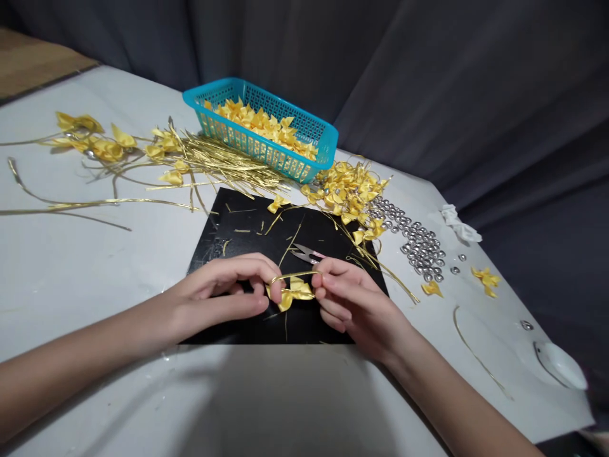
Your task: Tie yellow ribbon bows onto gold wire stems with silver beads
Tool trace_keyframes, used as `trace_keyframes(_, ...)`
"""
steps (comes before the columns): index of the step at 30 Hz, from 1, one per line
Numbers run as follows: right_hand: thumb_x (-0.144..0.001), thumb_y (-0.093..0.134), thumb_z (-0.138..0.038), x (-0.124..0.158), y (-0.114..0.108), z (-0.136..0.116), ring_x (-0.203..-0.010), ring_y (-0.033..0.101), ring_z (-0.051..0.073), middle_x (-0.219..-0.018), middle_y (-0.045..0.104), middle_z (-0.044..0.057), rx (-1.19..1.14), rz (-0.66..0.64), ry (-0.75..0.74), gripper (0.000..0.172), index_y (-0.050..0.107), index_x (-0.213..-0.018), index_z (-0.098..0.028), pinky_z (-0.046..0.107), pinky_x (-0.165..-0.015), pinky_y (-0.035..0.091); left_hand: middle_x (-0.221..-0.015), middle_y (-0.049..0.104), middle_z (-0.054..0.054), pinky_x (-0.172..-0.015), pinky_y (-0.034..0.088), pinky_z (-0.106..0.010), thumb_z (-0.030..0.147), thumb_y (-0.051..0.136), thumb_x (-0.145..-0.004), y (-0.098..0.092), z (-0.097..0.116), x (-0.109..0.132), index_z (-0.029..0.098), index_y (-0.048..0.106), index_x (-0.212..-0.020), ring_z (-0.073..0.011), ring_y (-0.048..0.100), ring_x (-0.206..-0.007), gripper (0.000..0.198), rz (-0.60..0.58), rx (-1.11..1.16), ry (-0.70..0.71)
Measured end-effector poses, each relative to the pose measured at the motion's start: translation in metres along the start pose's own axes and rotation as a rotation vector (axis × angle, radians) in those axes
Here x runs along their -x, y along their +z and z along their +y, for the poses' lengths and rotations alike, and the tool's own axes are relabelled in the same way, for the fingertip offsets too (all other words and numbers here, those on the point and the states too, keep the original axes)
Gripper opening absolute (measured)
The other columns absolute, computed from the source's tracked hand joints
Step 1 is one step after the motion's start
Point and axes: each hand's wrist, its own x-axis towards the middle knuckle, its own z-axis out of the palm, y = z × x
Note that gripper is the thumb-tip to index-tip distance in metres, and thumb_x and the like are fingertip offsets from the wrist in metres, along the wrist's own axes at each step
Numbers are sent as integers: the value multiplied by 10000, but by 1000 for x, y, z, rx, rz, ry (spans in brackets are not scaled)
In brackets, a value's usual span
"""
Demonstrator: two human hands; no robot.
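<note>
Leftward, several yellow bows lie among gold strands on the white table. Next comes the left hand, its forefinger curled at the bend of a gold cord and its thumb lower down, tip apart from the cord; whether its fingers pinch anything, I cannot tell.

Between the 2 hands, above the black mat, is a yellow ribbon piece, just under the arched cord, its left edge against the left fingertips and its right end close to the right ones. It looks very light, soft and slightly slippery, easily creased, so its gathered middle should be the safest hold; the cord seems springier and better gripped near its end.

Rightward, the right hand pinches that cord between thumb and forefinger. Beyond lie silvery beads.
</note>
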Motion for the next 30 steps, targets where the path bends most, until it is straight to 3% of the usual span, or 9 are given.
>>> trace_keyframes(6, -723, 706, -322, -3, 1, -4, -382, 232, 0, -627, 504, -56, 92, 75, 16, 213, 576, -750, -154, 138, -369, 272, -907, 598, -23, -588, 364, -222, 307, 636, -772, -1, -1, 0, 249, 683, -1064, -132, 488, -699, 302, 118, 156, -62)
trace_keyframes(9, -737, 688, -371, -2, 0, -18, -406, 254, 6, -651, 518, -40, 243, 69, -44, 255, 571, -765, -146, 145, -381, 280, -975, 597, -55, -576, 407, -228, 318, 646, -745, -1, 2, -2, 209, 653, -1076, -141, 524, -710, 348, 233, 301, -76)
trace_keyframes(12, -753, 687, -382, -1, -2, -47, -421, 289, 12, -674, 550, -19, 424, 92, -144, 269, 589, -768, -132, 150, -384, 277, -946, 583, -43, -551, 421, -217, 293, 682, -700, 0, 4, -4, 181, 666, -953, -124, 527, -681, 277, 310, 386, -87)
trace_keyframes(15, -753, 700, -376, -7, -2, -86, -426, 328, 21, -636, 544, -20, 631, 170, -267, 270, 626, -764, -116, 155, -385, 277, -827, 578, -26, -536, 419, -209, 312, 710, -667, 1, 4, -6, 163, 675, -848, -118, 522, -647, 237, 302, 397, -47)
trace_keyframes(18, -805, 668, -342, -22, -3, -126, -468, 404, 32, -753, 602, 9, 812, 279, -366, 230, 644, -814, -113, 174, -439, 363, -756, 566, -13, -518, 410, -203, 328, 734, -648, 1, 3, -7, 159, 672, -801, -111, 519, -614, 237, 291, 381, -27)
trace_keyframes(20, -874, 604, -331, -35, -6, -147, -642, 561, 91, -903, 629, 42, 920, 373, -393, 224, 630, -941, -118, 235, -589, 492, -705, 546, -3, -480, 393, -205, 349, 756, -606, 2, 3, -8, 159, 652, -758, -111, 506, -574, 265, 289, 352, -20)
trace_keyframes(22, -919, 546, -321, -46, -11, -161, -917, 614, 177, -1105, 599, 75, 1009, 490, -400, 280, 567, -1135, -144, 362, -776, 536, -712, 548, -4, -488, 392, -202, 357, 742, -622, 2, 4, -8, 161, 644, -768, -112, 511, -583, 263, 296, 318, -1)
trace_keyframes(26, -921, 541, -320, -50, -26, -158, -1008, 592, 205, -1195, 567, 89, 1139, 679, -488, 305, 552, -1181, -162, 405, -848, 517, -757, 566, -13, -518, 397, -212, 354, 676, -684, 4, 3, -7, 172, 619, -796, -118, 522, -605, 221, 317, 220, 32)
trace_keyframes(30, -919, 542, -327, -28, -27, -121, -953, 605, 193, -1123, 596, 77, 1265, 630, -551, 279, 575, -1127, -144, 383, -812, 522, -747, 562, -8, -544, 389, -231, 341, 586, -759, 1, 2, -5, 188, 599, -820, -130, 518, -611, 166, 335, 29, 57)
